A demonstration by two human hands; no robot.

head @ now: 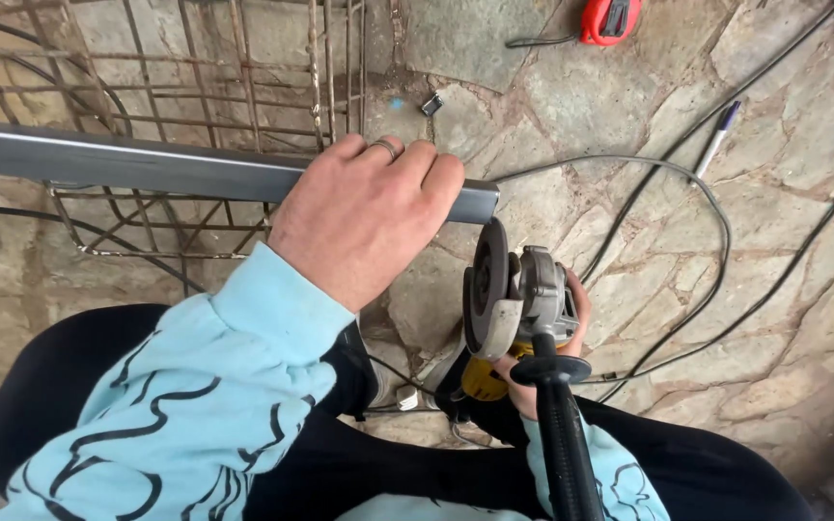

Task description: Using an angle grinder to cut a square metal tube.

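Observation:
My left hand (pixel 364 217) grips a long grey metal tube (pixel 127 162) close to its right end, holding it level across the view. A ring sits on one finger. My right hand (pixel 533 381) holds a yellow and grey angle grinder (pixel 518 304) just below that tube end. The grinder's dark disc (pixel 487 275) stands upright, a little under the tube's cut end and apart from it. Its black side handle (pixel 567 434) points toward me. Both sleeves are light blue with black lines.
A rusty wire mesh frame (pixel 195 116) lies on the stone floor behind the tube. A red tape measure (pixel 610 19) sits at the top. A pen (pixel 716 140) and several black cables (pixel 716 212) lie to the right. My dark trousers fill the bottom.

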